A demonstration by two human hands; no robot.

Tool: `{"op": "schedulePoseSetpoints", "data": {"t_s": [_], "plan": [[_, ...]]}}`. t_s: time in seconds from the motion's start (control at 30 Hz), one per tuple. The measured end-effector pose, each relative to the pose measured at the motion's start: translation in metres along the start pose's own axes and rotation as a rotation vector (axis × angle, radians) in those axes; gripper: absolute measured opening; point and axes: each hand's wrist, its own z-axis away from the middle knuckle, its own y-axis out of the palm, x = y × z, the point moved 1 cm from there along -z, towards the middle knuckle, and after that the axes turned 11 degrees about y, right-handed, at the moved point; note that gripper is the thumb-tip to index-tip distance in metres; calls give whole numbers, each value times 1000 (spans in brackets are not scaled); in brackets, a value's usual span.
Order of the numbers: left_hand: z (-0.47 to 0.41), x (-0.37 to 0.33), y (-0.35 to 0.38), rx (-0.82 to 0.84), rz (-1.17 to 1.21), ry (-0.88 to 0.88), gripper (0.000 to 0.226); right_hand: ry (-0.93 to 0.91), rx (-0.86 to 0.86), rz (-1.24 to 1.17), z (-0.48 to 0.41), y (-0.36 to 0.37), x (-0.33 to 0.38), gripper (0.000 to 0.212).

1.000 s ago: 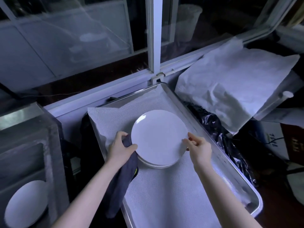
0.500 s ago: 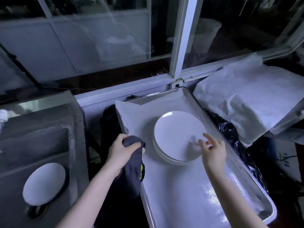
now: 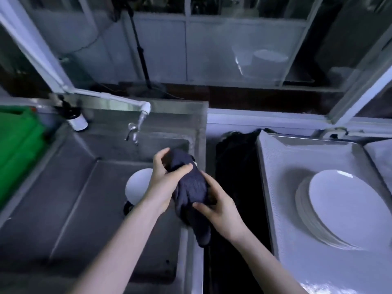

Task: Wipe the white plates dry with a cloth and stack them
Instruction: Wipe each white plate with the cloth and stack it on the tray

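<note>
Both hands hold a dark cloth (image 3: 191, 187) above the right edge of the steel sink (image 3: 63, 209). My left hand (image 3: 163, 181) grips the cloth's upper part, thumb across it. My right hand (image 3: 220, 211) holds its lower part from the right. One white plate (image 3: 136, 185) lies in the sink basin, partly hidden behind my left hand. A stack of white plates (image 3: 343, 211) rests on the white liner of the metal tray (image 3: 275, 187) at the right.
A white tap pipe and faucet (image 3: 140, 117) reach over the sink's back. A green board (image 3: 17, 149) leans at the far left, with a small white bottle (image 3: 77, 122) near it. A dark gap with black plastic (image 3: 235, 166) separates sink and tray. Windows run along the back.
My view has swung left from the tray to the sink. My right hand left the plate stack and joined my left hand on the cloth, now over the sink's edge.
</note>
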Motion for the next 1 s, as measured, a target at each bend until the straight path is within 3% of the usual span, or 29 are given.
{"op": "schedulePoseSetpoints", "data": {"t_s": [0.07,0.2,0.27,0.33,0.53,0.67,0.8,0.93,1.0], "plan": [[-4,-6,-40,29,30,-34,81,14,-43,-50,-18,29,12,62],[-12,-9,-121,224,-120,-8,73,142,23,-288,-48,90,29,37],[-12,3,-158,306,-130,-141,88,267,114,-496,-59,123,37,30],[-12,19,-189,335,-116,-310,98,334,169,-549,-73,155,43,27],[-33,63,-249,243,-194,-513,50,433,120,-292,-122,216,37,27],[-64,94,-273,90,-335,-522,47,570,2,-120,-165,220,3,21],[-95,120,-293,79,-323,-612,24,759,-121,-13,-219,216,-50,21],[-130,156,-304,-34,-318,-703,73,879,-150,95,-268,226,-107,33],[-144,172,-304,-80,-320,-742,87,946,-160,114,-283,235,-133,38]]}}
